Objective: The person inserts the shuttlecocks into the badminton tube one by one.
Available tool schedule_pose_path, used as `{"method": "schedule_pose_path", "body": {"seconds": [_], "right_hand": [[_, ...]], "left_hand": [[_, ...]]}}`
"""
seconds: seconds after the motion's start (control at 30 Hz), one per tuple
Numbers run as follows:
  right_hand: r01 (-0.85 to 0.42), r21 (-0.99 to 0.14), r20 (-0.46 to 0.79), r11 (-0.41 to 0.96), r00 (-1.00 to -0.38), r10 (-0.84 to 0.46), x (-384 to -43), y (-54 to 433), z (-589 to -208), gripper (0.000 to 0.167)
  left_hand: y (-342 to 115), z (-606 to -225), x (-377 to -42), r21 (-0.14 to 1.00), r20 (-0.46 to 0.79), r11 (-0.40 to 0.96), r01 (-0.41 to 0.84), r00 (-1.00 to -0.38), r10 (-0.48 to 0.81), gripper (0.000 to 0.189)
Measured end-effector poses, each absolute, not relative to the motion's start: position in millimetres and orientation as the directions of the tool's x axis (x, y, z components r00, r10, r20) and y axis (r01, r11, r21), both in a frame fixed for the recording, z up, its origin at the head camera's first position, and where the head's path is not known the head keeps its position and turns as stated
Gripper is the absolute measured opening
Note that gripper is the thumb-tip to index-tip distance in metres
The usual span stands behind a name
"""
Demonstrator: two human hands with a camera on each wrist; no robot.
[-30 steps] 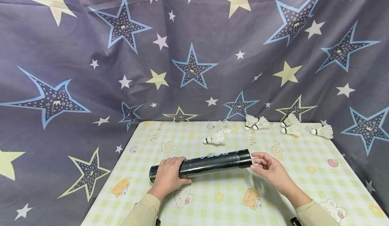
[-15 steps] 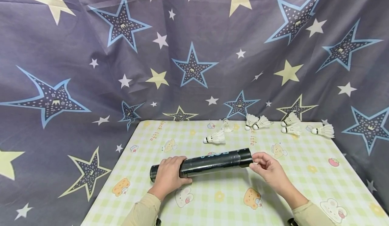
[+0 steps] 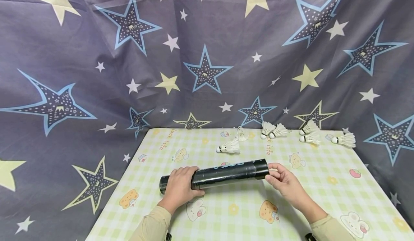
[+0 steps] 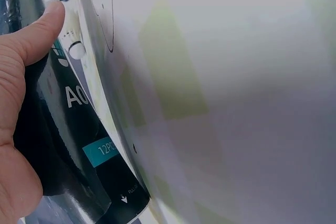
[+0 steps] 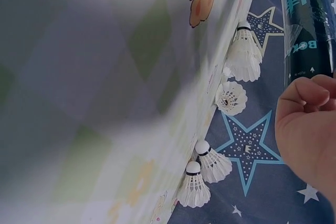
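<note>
A glossy black shuttlecock tube (image 3: 226, 174) with blue lettering lies slanted over the table, its right end raised. My left hand (image 3: 182, 186) grips it near its left end, thumb along the near side. In the left wrist view the tube (image 4: 71, 124) shows a teal label. My right hand (image 3: 291, 189) is at the right end, fingertips and thumb right at the rim. The right wrist view shows its fingers (image 5: 304, 92) bent against the tube's end. I cannot tell whether they pinch anything, as the fingertips are partly hidden.
White feather shuttlecocks lie along the back of the table (image 3: 233, 223): one shuttlecock (image 3: 229, 146) just behind the tube, a pair (image 3: 273, 130) at back centre, and several more to the right, including a shuttlecock (image 3: 344, 139) near the right edge. A star-patterned curtain (image 3: 207, 100) hangs behind.
My right hand has shifted slightly left, its fingertips closer in at the tube's end. A small whitish bit seen by those fingertips earlier is out of sight. The left hand stays put.
</note>
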State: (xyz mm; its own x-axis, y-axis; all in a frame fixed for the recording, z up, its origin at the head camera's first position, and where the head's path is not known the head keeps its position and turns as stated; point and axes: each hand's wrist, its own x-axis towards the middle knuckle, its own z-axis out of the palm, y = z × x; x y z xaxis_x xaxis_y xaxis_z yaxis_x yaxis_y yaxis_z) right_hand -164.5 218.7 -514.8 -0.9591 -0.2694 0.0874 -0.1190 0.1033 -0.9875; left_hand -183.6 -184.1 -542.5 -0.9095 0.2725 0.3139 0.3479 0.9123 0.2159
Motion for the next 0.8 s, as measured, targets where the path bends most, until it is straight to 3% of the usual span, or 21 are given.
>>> {"method": "schedule_pose_path", "body": {"seconds": [0.63, 0.8], "right_hand": [[-0.100, -0.988, 0.063, 0.118, -0.958, -0.281, -170, 226, -518, 0.039], [-0.074, -0.997, 0.067, 0.022, -0.971, -0.231, -181, 239, -517, 0.022]], "left_hand": [[-185, -546, -185, 0.206, 0.321, 0.912, 0.355, -0.905, 0.280, 0.094], [-188, -546, -186, 0.204, 0.314, 0.918, 0.341, -0.911, 0.269, 0.094]]}}
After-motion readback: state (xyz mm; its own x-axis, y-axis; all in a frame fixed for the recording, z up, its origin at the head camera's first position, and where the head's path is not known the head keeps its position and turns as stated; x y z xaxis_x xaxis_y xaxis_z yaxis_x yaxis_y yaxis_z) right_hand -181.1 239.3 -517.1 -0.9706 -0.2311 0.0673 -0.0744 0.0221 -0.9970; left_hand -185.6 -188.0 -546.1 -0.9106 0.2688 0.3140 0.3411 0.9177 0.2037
